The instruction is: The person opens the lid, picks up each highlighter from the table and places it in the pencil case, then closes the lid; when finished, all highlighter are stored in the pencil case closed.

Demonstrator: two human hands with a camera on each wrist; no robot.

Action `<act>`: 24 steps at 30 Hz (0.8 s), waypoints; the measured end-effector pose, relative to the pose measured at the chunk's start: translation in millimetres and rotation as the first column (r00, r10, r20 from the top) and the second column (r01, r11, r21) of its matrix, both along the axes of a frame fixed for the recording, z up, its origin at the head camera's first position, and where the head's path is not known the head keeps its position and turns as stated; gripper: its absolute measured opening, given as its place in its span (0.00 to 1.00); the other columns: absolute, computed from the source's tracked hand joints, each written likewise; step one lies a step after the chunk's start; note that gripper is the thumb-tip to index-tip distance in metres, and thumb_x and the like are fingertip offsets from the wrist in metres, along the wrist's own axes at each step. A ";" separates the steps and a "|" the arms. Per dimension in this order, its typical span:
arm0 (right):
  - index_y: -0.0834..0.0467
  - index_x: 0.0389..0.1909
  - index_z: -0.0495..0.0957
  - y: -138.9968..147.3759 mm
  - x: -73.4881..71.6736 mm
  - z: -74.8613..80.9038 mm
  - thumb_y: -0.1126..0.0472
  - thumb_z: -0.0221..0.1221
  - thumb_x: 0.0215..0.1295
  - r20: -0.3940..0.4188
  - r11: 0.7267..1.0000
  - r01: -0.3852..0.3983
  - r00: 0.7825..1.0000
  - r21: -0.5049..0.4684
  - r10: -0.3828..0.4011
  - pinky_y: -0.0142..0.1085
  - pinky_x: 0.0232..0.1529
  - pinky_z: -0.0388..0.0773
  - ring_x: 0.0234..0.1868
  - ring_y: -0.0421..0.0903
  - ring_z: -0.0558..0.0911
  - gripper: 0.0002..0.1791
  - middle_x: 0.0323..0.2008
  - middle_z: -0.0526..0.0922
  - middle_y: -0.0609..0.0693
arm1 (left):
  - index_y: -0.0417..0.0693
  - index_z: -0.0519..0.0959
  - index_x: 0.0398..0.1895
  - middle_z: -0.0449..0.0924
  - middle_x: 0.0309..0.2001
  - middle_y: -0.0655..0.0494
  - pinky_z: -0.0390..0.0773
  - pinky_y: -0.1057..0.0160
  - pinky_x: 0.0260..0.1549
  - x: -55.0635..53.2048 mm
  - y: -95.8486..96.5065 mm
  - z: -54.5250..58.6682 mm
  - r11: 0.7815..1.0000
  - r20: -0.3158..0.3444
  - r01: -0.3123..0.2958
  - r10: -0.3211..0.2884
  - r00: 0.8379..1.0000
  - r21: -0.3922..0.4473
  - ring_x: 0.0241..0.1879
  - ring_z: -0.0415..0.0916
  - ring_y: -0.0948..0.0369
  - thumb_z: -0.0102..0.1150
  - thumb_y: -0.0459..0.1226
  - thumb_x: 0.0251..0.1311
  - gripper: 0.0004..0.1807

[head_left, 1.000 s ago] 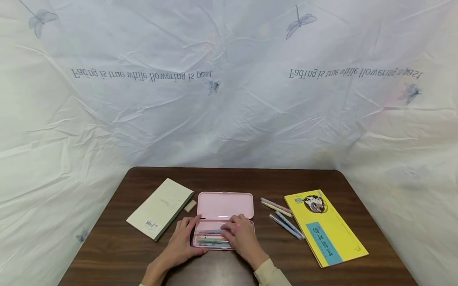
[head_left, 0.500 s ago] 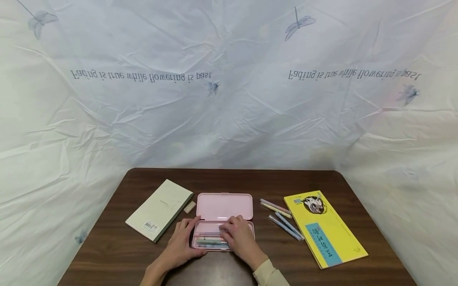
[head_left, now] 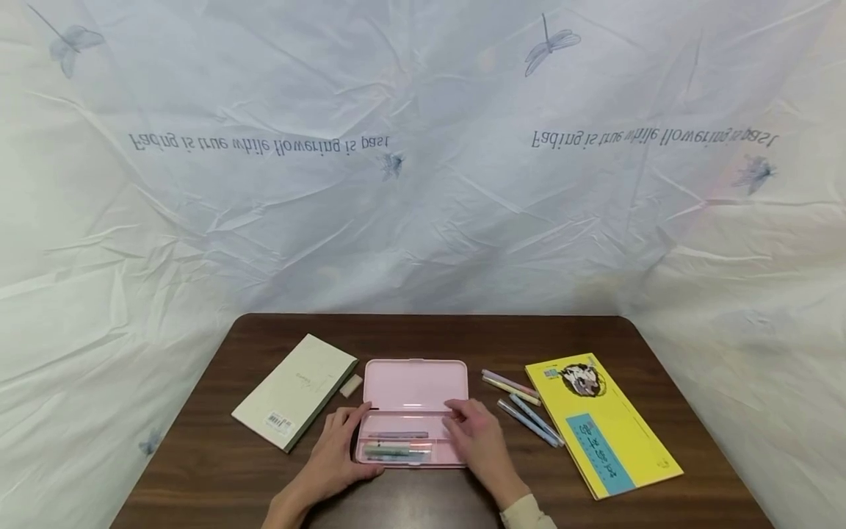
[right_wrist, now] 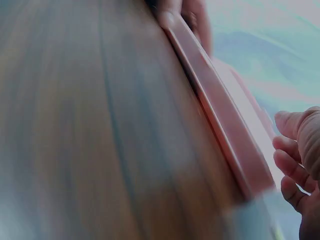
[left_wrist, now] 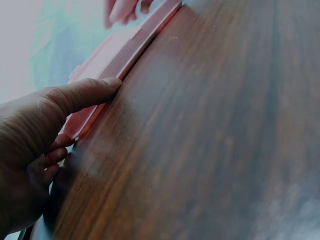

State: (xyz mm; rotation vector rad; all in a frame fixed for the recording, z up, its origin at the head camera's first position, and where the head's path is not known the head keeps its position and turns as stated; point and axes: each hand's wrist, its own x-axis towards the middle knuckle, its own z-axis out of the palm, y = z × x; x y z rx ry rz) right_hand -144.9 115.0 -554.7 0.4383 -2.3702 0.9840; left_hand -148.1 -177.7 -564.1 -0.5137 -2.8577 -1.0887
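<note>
Right hand (head_left: pixel 482 444) has slid rightward, loose and empty, while the left hand (head_left: pixel 335 455) grips the open pink plastic pencil case (head_left: pixel 415 383) lower centre, slim pastel pens (head_left: pixel 393 450) already in, four more pens (head_left: pixel 528 424) still out lower right.

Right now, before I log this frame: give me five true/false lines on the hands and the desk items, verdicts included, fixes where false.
1. The pink case lies open on the table. True.
2. The left hand holds the left end of the pink case. True.
3. The right hand grips a pen. False: it holds nothing and is over the right end of the pink case.
4. Four loose pens lie between the pink case and the yellow book. True.
5. The small beige block is inside the pink case. False: it lies on the table beside the pale notebook.
</note>
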 end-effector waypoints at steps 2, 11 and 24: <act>0.59 0.45 0.87 15.1 2.5 -1.5 0.70 0.77 0.55 0.032 0.998 0.058 0.998 -0.029 -0.057 0.36 0.38 0.80 0.35 0.36 0.80 0.17 0.34 0.82 0.43 | 0.56 0.69 0.78 0.70 0.61 0.60 0.73 0.49 0.54 0.0 0.2 -0.5 1.000 0.010 -0.007 0.007 1.000 0.001 0.62 0.63 0.57 0.85 0.60 0.39 0.59; 0.60 0.45 0.86 78.4 24.7 -10.4 0.66 0.80 0.52 0.107 0.922 0.385 0.916 0.048 -0.387 0.53 0.45 0.78 0.40 0.53 0.82 0.19 0.37 0.84 0.53 | 0.54 0.70 0.78 0.71 0.60 0.59 0.74 0.49 0.53 1.2 -2.3 -1.2 1.000 -0.006 -0.012 0.012 1.000 -0.002 0.61 0.63 0.57 0.85 0.60 0.39 0.59; 0.59 0.39 0.88 112.0 35.9 -14.6 0.62 0.83 0.47 0.065 0.859 0.493 0.861 0.138 -0.505 0.59 0.45 0.65 0.42 0.63 0.77 0.18 0.38 0.80 0.59 | 0.53 0.71 0.77 0.72 0.59 0.59 0.74 0.49 0.50 0.1 -0.4 -3.0 1.000 -0.026 -0.011 0.012 1.000 0.024 0.59 0.64 0.58 0.85 0.58 0.38 0.58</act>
